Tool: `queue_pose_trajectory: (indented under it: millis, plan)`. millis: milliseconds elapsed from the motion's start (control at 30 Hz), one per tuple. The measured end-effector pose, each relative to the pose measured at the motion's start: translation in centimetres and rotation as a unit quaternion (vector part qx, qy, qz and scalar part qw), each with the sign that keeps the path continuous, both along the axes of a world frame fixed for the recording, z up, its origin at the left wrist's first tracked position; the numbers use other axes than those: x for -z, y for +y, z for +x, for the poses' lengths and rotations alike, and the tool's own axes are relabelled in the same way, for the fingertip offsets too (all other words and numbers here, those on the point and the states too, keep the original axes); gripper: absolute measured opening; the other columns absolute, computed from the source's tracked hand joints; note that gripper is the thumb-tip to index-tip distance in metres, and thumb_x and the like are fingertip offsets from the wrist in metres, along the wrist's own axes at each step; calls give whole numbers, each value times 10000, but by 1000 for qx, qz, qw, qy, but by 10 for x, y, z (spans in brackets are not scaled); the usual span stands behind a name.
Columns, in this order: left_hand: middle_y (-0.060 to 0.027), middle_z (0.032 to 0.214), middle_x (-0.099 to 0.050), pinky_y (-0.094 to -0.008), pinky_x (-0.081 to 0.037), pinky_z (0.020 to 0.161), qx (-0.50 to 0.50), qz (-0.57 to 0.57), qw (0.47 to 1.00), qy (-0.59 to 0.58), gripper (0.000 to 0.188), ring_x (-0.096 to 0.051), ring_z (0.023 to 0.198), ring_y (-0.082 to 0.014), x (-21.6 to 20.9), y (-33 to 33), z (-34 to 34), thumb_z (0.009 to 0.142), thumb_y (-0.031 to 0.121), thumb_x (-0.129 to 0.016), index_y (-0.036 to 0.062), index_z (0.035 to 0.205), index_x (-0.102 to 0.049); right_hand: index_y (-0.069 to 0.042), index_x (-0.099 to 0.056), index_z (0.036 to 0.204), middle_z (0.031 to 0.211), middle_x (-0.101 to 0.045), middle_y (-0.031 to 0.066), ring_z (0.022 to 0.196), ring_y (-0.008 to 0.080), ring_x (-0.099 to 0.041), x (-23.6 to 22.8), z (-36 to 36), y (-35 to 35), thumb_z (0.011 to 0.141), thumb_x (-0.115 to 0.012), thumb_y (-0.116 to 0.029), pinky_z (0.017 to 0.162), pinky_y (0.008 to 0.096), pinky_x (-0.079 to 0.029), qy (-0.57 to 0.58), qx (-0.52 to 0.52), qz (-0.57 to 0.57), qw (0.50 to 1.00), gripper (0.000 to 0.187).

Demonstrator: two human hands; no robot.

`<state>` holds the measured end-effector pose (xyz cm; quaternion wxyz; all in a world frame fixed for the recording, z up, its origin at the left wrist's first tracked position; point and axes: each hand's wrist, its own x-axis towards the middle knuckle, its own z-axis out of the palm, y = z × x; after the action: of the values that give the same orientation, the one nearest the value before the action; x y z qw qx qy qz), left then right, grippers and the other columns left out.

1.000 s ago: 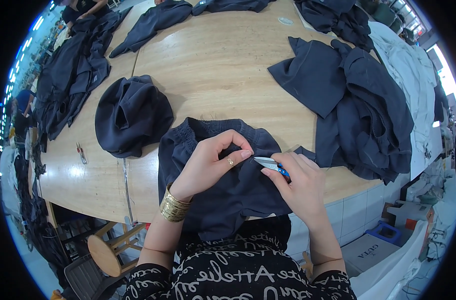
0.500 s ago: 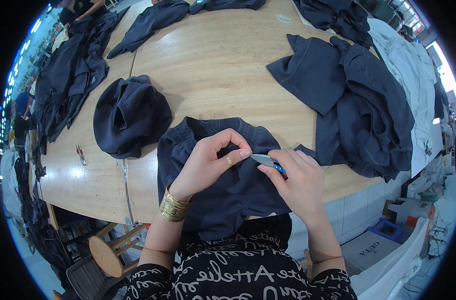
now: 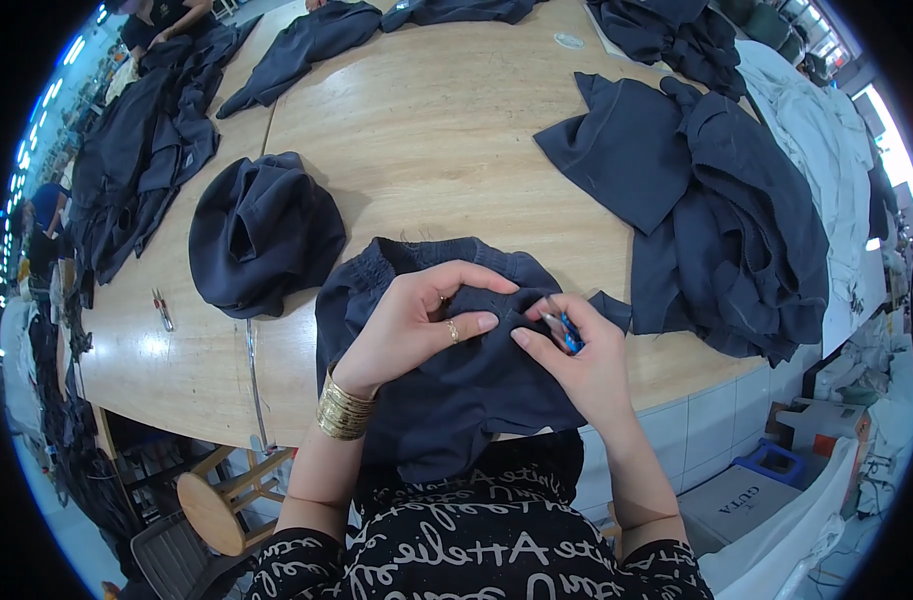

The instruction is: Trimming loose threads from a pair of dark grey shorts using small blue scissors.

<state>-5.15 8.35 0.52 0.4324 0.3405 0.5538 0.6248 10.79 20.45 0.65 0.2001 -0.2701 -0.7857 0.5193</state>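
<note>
A pair of dark navy pants (image 3: 426,425) with a gathered elastic waistband lies at the table's front edge. My left hand (image 3: 421,320), with a ring and a gold cuff at the wrist, holds the cloth just below the waistband, thumb and forefinger bent round a fold. Facing it, my right hand (image 3: 581,350) keeps thread snips (image 3: 568,334) with blue handles tucked in its curled fingers. The right thumb and forefinger touch the same cloth. The snips' blades are partly hidden by the fingers.
A bundled dark garment (image 3: 266,235) sits to the left, near a small pair of red-tipped tweezers or snips (image 3: 163,310). Heaped dark garments (image 3: 726,220) cover the right side. White cloth (image 3: 811,130) lies beyond them. A wooden stool (image 3: 214,512) stands below left. Another person (image 3: 166,20) is at far left.
The snips have drawn back from my left fingertips into my right palm. My left thumb and forefinger have parted from their pinch and moved onto the cloth; my right fingertips also touch it.
</note>
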Motion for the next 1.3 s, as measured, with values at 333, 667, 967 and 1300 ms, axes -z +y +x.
queue_pose_trajectory:
  millis: [333, 667, 967, 1300]
  plan:
    - [-6, 776, -650, -193, -382, 553, -6, -38, 980, 196, 160, -467, 606, -23, 7, 1, -4, 841, 116, -709, 28, 968, -668, -32, -601, 879, 659, -488, -45, 610, 37, -430, 0, 1, 5, 829, -727, -133, 555, 191, -329, 36, -24, -161, 986, 169]
    - [41, 765, -543, -188, -358, 599, 29, -75, 981, 179, 155, -419, 679, -23, -5, 4, -4, 920, 176, -626, 27, 909, -585, -79, -613, 931, 763, -611, 13, 679, 164, -582, -19, 9, 12, 806, -707, -351, 642, 308, -354, -55, -61, 328, 941, 314]
    - [-40, 799, -643, -244, -442, 640, 33, -62, 972, 223, 170, -556, 682, -100, -6, 6, -1, 907, 185, -635, 24, 942, -597, -108, -615, 897, 744, -598, -7, 685, 150, -569, -19, 11, 12, 816, -682, -354, 631, 303, -353, -76, -80, 419, 901, 268]
    - [-61, 875, -664, -260, -466, 707, 22, -77, 975, 206, 140, -606, 770, -135, -3, -1, -5, 906, 162, -629, 30, 926, -588, -90, -618, 937, 793, -635, 32, 658, 191, -594, -25, 8, 11, 787, -738, -315, 589, 315, -416, -70, -57, 285, 954, 296]
